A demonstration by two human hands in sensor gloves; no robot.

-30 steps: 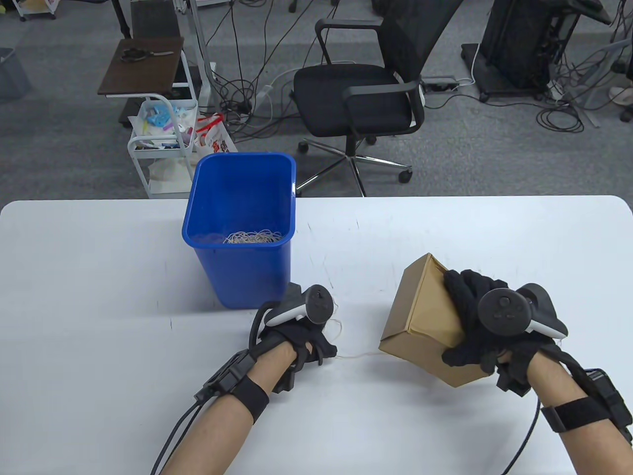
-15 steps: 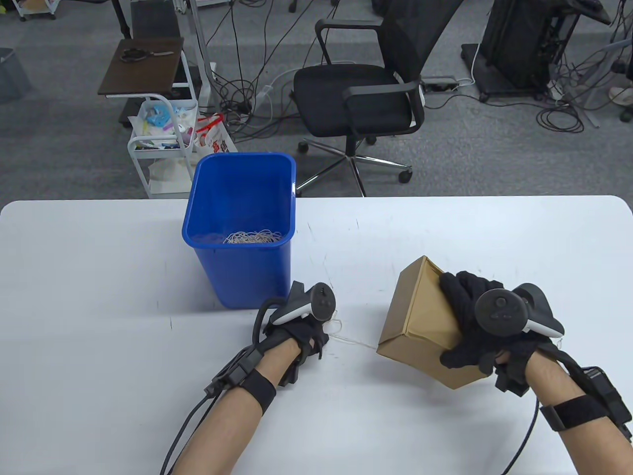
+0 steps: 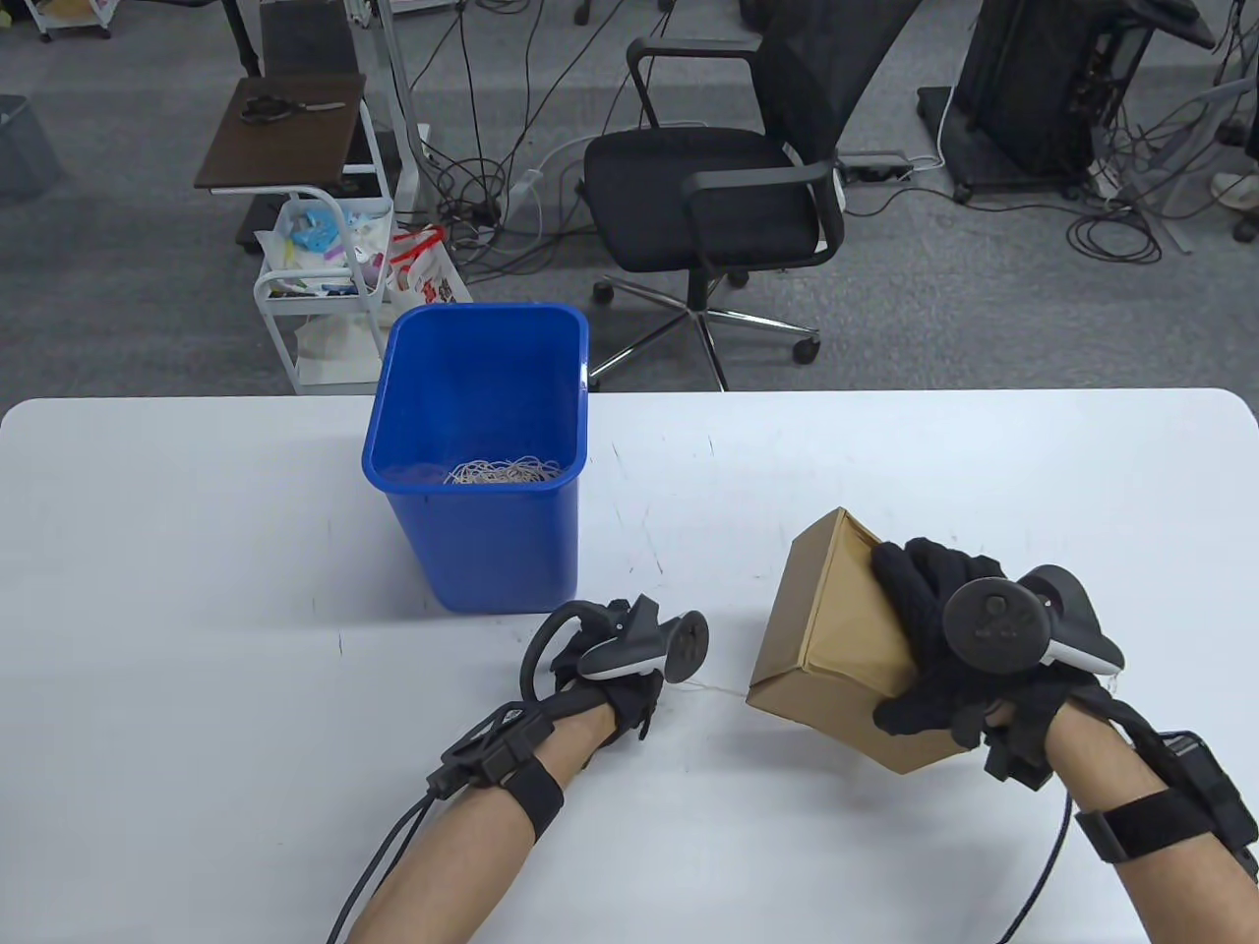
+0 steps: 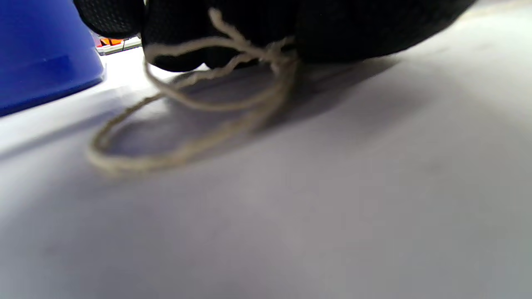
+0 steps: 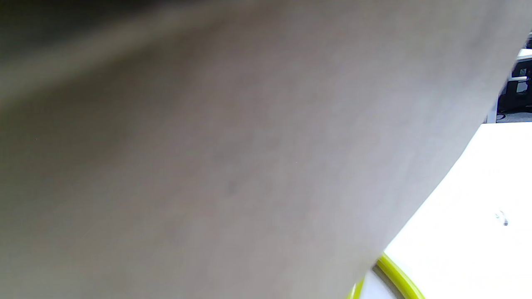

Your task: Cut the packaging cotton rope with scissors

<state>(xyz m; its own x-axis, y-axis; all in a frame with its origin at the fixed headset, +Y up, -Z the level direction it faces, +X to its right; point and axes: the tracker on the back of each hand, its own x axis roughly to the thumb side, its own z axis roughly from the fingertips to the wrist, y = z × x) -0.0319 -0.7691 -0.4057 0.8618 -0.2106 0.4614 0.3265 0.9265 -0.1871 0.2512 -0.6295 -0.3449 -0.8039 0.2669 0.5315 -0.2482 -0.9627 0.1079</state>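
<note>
A brown cardboard box (image 3: 831,615) stands tilted on one edge on the white table (image 3: 197,551). My right hand (image 3: 934,649) grips its right side from above. The box fills the right wrist view (image 5: 232,166), blurred. A thin cotton rope (image 3: 716,687) runs from the box's lower left corner to my left hand (image 3: 637,696). In the left wrist view my gloved fingers (image 4: 257,29) pinch the rope (image 4: 279,79) low over the table, and its loose loops lie on the surface. No scissors show on the table.
A blue bin (image 3: 482,531) with cut rope pieces (image 3: 504,472) inside stands just behind my left hand. Dark scissors (image 3: 280,108) lie on a brown side table far back left. A yellow-green curved edge (image 5: 395,274) shows under the box. An office chair (image 3: 728,187) stands beyond the table.
My left hand has moved right toward the box and rolled over, so its tracker lies on its side. The rope stretch between hand and box is shorter. The box has barely moved.
</note>
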